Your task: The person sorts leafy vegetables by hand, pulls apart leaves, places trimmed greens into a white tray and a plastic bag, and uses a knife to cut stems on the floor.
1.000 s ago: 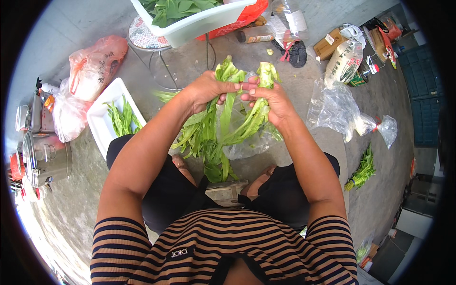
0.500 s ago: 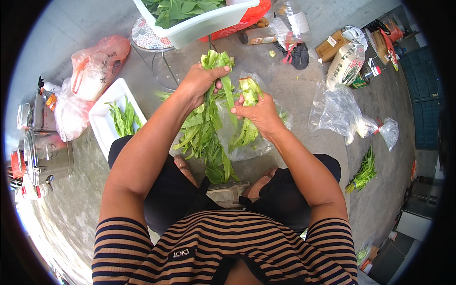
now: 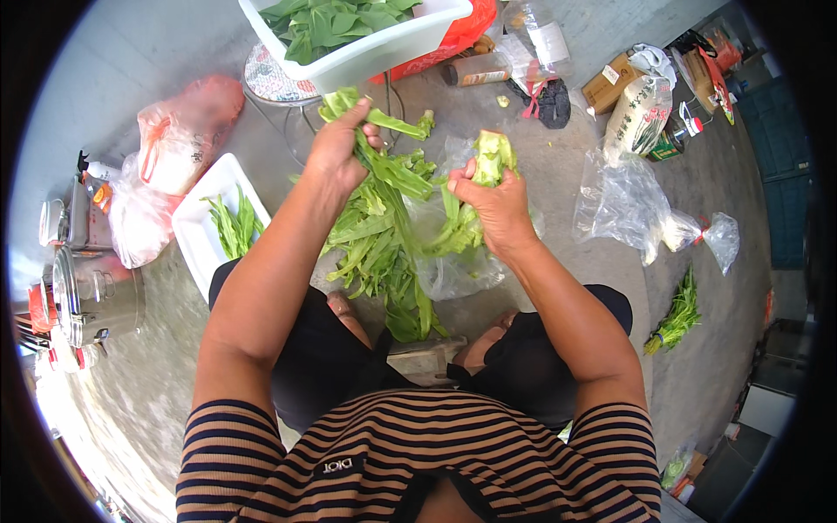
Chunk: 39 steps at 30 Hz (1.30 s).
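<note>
Long green lettuce leaves are closed in my left hand, which is raised at the centre left. My right hand grips a head of leafy lettuce round its stalk, the pale cut base pointing up and the leaves hanging below. A wide gap separates the two hands. Beneath and between them a heap of loose lettuce leaves lies on the ground, partly over a clear plastic bag. The left hand's fingers partly hide the leaf ends.
A white tub with some leaves stands at the left. Ahead, a larger white tub of broad leaves rests on a stool. Rightward lie clear bags and a tied bunch of greens. Pink bags and a metal pot are far left.
My hands have moved apart. The left, with its leaves, went left and slightly away from me; the right moved a little right with the lettuce head.
</note>
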Motion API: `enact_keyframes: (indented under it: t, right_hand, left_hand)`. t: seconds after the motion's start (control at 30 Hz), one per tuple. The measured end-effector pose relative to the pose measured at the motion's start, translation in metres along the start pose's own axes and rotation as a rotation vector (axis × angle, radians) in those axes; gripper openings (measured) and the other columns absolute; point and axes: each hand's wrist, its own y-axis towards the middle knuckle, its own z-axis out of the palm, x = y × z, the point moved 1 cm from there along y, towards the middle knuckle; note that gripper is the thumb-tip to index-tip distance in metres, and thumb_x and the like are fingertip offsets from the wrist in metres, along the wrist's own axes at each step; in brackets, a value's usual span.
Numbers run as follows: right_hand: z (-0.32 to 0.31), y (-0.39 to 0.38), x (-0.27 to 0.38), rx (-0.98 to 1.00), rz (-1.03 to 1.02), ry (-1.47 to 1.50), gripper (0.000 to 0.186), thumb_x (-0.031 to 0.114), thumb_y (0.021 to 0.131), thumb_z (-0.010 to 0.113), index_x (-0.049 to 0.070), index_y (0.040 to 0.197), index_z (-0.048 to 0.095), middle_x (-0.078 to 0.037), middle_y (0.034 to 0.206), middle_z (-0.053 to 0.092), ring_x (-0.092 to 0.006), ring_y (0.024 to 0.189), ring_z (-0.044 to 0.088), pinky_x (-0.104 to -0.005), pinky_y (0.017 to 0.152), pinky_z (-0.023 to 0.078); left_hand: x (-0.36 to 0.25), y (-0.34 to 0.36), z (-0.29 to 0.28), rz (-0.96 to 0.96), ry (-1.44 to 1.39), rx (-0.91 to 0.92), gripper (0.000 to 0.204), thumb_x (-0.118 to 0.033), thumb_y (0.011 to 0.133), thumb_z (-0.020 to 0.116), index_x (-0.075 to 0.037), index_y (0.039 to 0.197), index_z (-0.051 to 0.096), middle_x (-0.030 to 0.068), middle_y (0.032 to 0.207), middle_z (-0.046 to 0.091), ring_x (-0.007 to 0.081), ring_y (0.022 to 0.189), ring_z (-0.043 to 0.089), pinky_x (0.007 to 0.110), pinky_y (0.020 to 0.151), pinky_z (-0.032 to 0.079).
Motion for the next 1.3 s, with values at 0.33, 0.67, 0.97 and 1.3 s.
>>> enact_keyframes:
  t: [0.33,0.67,0.97,1.3]
  right_hand:
    - [-0.020,0.011,0.002,0.073,0.300,0.127,0.023,0.002,0.069,0.070,0.006,0.085,0.053,-0.007,0.075,0.060,-0.0170,0.060,0.059,-0.0311,0.054,0.047]
    - [-0.024,0.013,0.011,0.112,0.341,0.208,0.025,0.000,0.069,0.070,0.007,0.086,0.052,-0.007,0.073,0.058,-0.0166,0.058,0.057,-0.0318,0.054,0.047]
    - [0.011,-0.012,-0.016,0.387,0.375,-0.040,0.031,-0.002,0.068,0.071,0.004,0.091,0.051,-0.005,0.075,0.057,-0.0160,0.062,0.057,-0.0286,0.054,0.048]
    - [0.004,-0.009,-0.026,0.064,0.245,0.064,0.031,-0.002,0.068,0.069,0.006,0.092,0.052,-0.004,0.081,0.059,-0.0156,0.062,0.057,-0.0288,0.055,0.046]
  left_hand:
    - [-0.033,0.001,-0.013,-0.015,-0.007,0.253,0.024,-0.020,0.090,0.050,-0.001,0.106,0.051,0.0051,0.082,0.051,0.0115,0.061,0.048,0.023,0.050,0.044]
    - [-0.029,-0.007,0.000,-0.017,0.073,0.309,0.029,-0.022,0.091,0.046,-0.003,0.113,0.048,0.0041,0.079,0.051,0.0170,0.070,0.052,0.030,0.058,0.048]
    - [-0.026,-0.011,0.010,0.019,0.044,0.330,0.025,-0.021,0.091,0.047,-0.005,0.110,0.048,0.0015,0.075,0.047,0.0140,0.066,0.048,0.027,0.056,0.045]
    - [-0.044,-0.004,0.001,0.103,-0.209,0.389,0.016,-0.016,0.090,0.049,-0.005,0.102,0.047,-0.0001,0.070,0.041,0.0090,0.055,0.037,0.021,0.046,0.031]
